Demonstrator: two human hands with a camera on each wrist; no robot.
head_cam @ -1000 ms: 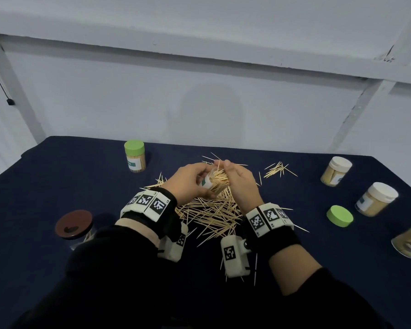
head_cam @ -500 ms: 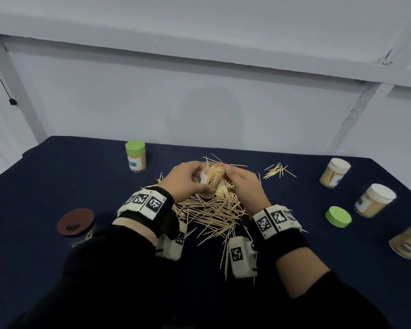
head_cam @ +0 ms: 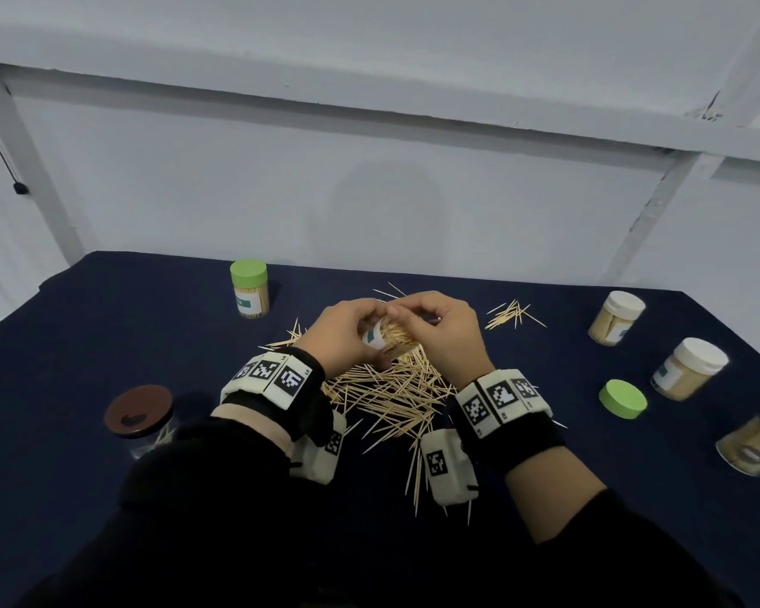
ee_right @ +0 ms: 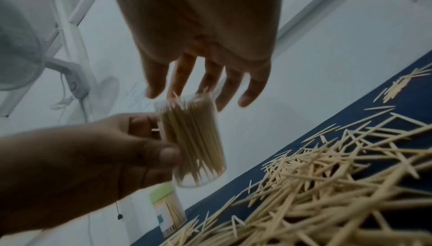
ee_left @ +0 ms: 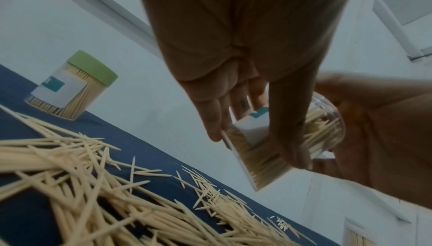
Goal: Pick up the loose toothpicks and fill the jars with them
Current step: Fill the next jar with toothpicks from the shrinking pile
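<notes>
Sleeves: black, lower frame of the head view; marker bands sit on both wrists.
Loose toothpicks (head_cam: 391, 388): a tangled heap in mid-frame, just beyond the wrists, lying on the dark blue tablecloth (head_cam: 106, 344); a few stray sticks trail toward the lower frame.
Left hand (head_cam: 347, 333): centre of the head view, above the far side of the heap, fingers and thumb wrapped round the open jar (ee_right: 191, 143).
Open jar: clear plastic with a white and teal label, lifted off the cloth, tilted, packed with toothpicks whose tips poke past its mouth.
Right hand (head_cam: 446, 340): centre, touching the left hand's side of the jar; in the right wrist view its fingers (ee_right: 252, 87) hang fairly straight and slightly spread over the jar mouth, gripping nothing that I can see.
Brown-lidded jar (head_cam: 139, 416): left, lower-middle, standing alone.
Green lid (head_cam: 623, 398): right of the heap, lying loose on the cloth.
White-lidded jars (head_cam: 687, 375): right edge, two of them, filled; a dark-lidded one sits nearer at the frame's edge.
Small toothpick cluster (head_cam: 512, 315): upper right of the hands, apart from the heap.
Green-lidded jar (head_cam: 249, 289): upper left of the hands, upright, closed, full.
</notes>
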